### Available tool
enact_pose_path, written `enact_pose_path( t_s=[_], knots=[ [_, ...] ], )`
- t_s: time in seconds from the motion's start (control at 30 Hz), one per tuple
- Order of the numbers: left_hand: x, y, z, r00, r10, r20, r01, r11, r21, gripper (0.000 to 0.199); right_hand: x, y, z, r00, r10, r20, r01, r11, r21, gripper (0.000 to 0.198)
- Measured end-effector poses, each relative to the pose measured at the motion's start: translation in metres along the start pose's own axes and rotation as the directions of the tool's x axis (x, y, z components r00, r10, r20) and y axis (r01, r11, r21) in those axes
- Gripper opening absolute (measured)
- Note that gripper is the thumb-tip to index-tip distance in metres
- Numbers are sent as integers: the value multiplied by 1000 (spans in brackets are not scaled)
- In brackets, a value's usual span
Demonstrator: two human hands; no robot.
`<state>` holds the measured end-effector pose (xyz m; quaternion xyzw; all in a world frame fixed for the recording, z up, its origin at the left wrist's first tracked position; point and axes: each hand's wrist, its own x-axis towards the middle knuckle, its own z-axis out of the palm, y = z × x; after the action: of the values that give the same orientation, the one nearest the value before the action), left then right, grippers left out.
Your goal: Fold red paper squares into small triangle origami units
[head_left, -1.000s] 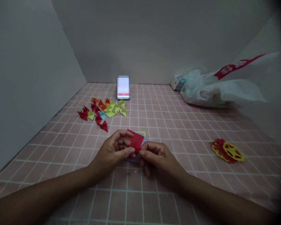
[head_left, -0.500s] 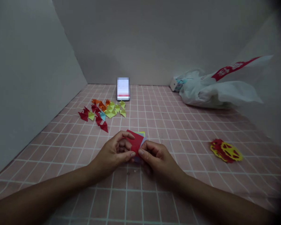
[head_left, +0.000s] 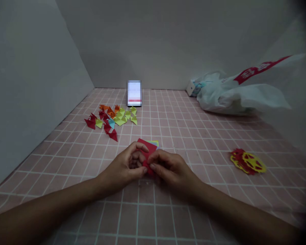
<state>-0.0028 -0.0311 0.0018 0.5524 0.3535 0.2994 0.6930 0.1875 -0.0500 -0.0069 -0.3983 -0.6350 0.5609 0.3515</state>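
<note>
A small folded piece of red paper [head_left: 148, 169] sits between my hands, and most of it is hidden by the fingers. My left hand [head_left: 124, 165] is closed on its left side, the thumb low and the fingers curled above. From the other side my right hand [head_left: 172, 168] pinches it between thumb and forefinger. Right behind and under the hands lies a stack of square paper sheets [head_left: 148, 147], red on top, with yellow and bluish edges showing at the right. Farther off to the left, several folded paper cranes [head_left: 120, 119] in red, orange, yellow-green and blue lie grouped together.
A lit phone or tablet [head_left: 134, 93] with a blurred screen stands upright near the back wall. Back right, a white plastic bag [head_left: 226, 98] lies beside a small box [head_left: 192, 88]. Red and yellow paper cutouts [head_left: 248, 161] rest at the right. Walls border the checked tablecloth [head_left: 193, 132].
My right forefinger has moved left and up over the folded red paper, covering more of it. My left hand has barely moved. The whole view has shifted slightly.
</note>
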Motion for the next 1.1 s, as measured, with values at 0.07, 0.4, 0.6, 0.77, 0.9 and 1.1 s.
enact_pose_path(
  t_s=[0.07, 0.4, 0.6, 0.77, 0.9, 1.1],
  knots=[
    [-1, 1, 0, 1000, 11, 11, -12, 1000, 22, 34, 1, 0, -1, 1000, 2, 29, -2, 1000, -23, 7],
    [-2, 0, 0, 999, 14, 52, -22, 986, 166, 30, 2, -2, 0, 997, 3, 82, 6, 994, -105, 15],
    [-1, -1, 1, 999, 18, 45, -25, 988, 153, 31, 0, 2, 2, 997, -39, 67, 50, 981, -188, 16],
    [-2, -4, 1, 999, 26, 24, -29, 992, 124, 33, -1, 2, 5, 998, -62, 15, 64, 969, -238, 17],
    [-3, -5, 1, 999, 40, 21, -42, 992, 120, 34, -3, 0, 6, 997, -83, -9, 78, 963, -257, 17],
    [-3, -5, 6, 998, 22, -51, -15, 990, 142, 33, -5, 1, 12, 997, -48, -55, 35, 975, -217, 16]
  ],
)
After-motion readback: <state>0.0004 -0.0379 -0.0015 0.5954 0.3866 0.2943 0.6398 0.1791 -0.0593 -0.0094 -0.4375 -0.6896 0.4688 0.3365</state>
